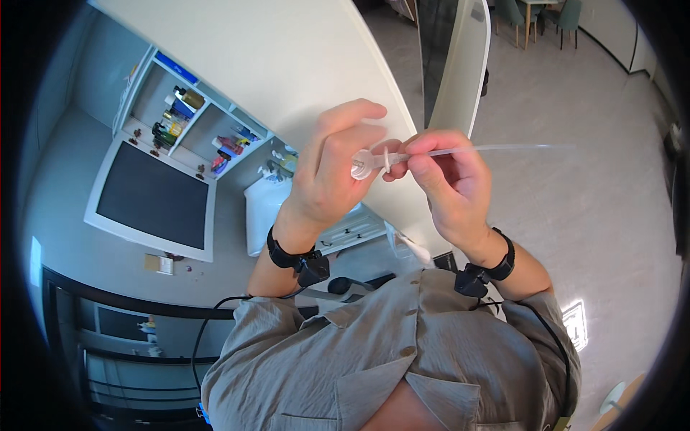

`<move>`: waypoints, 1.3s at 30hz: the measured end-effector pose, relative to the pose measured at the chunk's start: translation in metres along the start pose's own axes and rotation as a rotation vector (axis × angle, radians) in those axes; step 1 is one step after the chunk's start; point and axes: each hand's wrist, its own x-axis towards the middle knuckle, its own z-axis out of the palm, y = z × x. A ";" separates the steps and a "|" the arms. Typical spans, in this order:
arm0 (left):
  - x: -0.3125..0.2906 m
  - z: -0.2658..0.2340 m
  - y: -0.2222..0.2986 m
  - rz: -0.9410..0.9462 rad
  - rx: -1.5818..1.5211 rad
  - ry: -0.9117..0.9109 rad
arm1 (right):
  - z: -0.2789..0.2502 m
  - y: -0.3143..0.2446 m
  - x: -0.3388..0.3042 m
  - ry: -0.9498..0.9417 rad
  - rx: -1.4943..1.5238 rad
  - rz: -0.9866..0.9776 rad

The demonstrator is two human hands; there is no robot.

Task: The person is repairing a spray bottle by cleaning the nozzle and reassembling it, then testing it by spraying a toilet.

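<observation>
My left hand (332, 161) is curled round a clear plastic fitting (362, 164) with a round, cap-like end and a thin collar; its forefinger is raised off the piece. From the fitting's other end a thin translucent tube (496, 148) runs out to the right. Thumb and forefinger of my right hand (458, 188) pinch the tube where it meets the fitting. Both hands are close together in front of my chest. Where my left thumb presses is partly hidden.
A broad cream panel (273, 57) lies just beyond my hands. Left are a dark-faced mirror (154, 197), shelves of bottles (176, 108) and a white washbasin (266, 215) above drawers (352, 233). Grey floor (589, 179) spreads right, with table and chairs (535, 21) far off.
</observation>
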 end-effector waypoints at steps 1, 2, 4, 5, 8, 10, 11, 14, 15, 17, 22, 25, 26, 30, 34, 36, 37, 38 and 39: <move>0.004 0.004 0.004 -0.032 -0.009 -0.014 | -0.005 -0.001 0.001 0.006 -0.021 0.006; 0.008 0.007 0.006 -0.065 -0.017 -0.027 | -0.009 -0.002 0.001 0.020 -0.004 0.002; 0.013 0.013 0.007 -0.081 -0.009 -0.064 | -0.016 -0.004 0.002 0.037 0.101 0.034; 0.015 0.015 0.008 -0.099 -0.003 -0.078 | -0.019 -0.005 0.002 0.041 0.117 0.031; 0.024 0.022 0.011 -0.123 -0.040 -0.124 | -0.027 -0.010 0.002 0.059 0.177 0.030; 0.030 0.028 0.013 -0.127 -0.064 -0.128 | -0.033 -0.014 0.002 0.031 0.202 0.011; 0.033 0.031 0.015 -0.135 -0.092 -0.116 | -0.035 -0.015 0.002 0.035 0.212 0.007; 0.043 0.041 0.020 -0.113 -0.079 -0.158 | -0.043 -0.019 -0.001 0.040 0.217 -0.079; 0.046 0.044 0.022 -0.106 -0.080 -0.164 | -0.046 -0.021 -0.002 0.037 0.184 -0.110; 0.053 0.048 0.028 -0.120 -0.071 -0.187 | -0.050 -0.025 -0.003 0.035 0.157 -0.150; 0.067 0.058 0.035 -0.083 -0.044 -0.242 | -0.060 -0.043 0.001 0.076 -0.286 -0.387; 0.076 0.067 0.039 -0.055 -0.047 -0.265 | -0.066 -0.053 -0.001 0.139 -0.362 -0.379; 0.079 0.071 0.040 -0.037 -0.045 -0.270 | -0.069 -0.055 -0.002 0.144 -0.364 -0.385; 0.094 0.085 0.047 -0.007 -0.065 -0.282 | -0.079 -0.064 -0.004 0.192 -0.365 -0.365; 0.108 0.099 0.050 0.053 -0.062 -0.313 | -0.091 -0.079 -0.004 0.208 -0.432 -0.396; 0.113 0.107 0.055 0.078 -0.057 -0.329 | -0.097 -0.089 -0.005 0.209 -0.468 -0.417; 0.114 0.112 0.056 0.104 -0.031 -0.325 | -0.101 -0.092 -0.005 0.205 -0.504 -0.428; 0.115 0.117 0.057 0.131 -0.006 -0.322 | -0.106 -0.094 -0.004 0.209 -0.499 -0.428; 0.118 0.119 0.057 0.133 -0.004 -0.329 | -0.110 -0.096 -0.004 0.205 -0.553 -0.458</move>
